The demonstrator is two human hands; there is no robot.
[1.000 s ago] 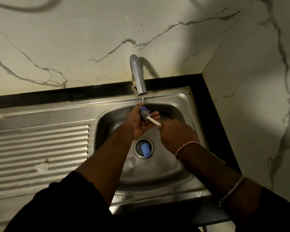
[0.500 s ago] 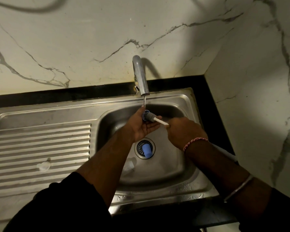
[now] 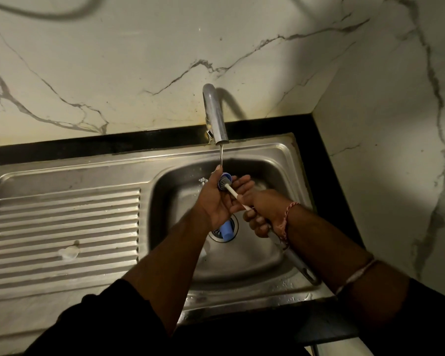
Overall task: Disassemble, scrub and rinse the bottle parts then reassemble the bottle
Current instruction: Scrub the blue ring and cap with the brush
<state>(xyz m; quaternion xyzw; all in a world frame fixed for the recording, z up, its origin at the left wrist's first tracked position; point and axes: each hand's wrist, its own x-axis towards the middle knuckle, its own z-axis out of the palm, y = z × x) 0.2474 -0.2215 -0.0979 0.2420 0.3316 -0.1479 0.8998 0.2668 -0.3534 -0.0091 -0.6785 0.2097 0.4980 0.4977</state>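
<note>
My left hand point(image 3: 215, 201) holds a small blue bottle cap point(image 3: 227, 175) under the thin water stream point(image 3: 220, 155), its thumb up beside the cap. A grey bristle brush head point(image 3: 223, 182) sits in the cap. The brush's white stem point(image 3: 236, 196) runs down to my right hand point(image 3: 263, 214), which grips it; the grey handle point(image 3: 301, 265) sticks out past my wrist. Another blue bottle part point(image 3: 226, 231) lies on the drain, partly hidden by my left hand.
The steel faucet point(image 3: 215, 116) stands above the sink basin point(image 3: 244, 255). A ribbed drainboard point(image 3: 67, 222) lies to the left with a small clear blob point(image 3: 68, 253) on it. Marble walls close the back and right, and a black counter edge point(image 3: 326, 160) borders the sink.
My right hand has dropped lower and nearer to me, so more of the white stem shows. The brush head stays in the cap, which remains under the stream.
</note>
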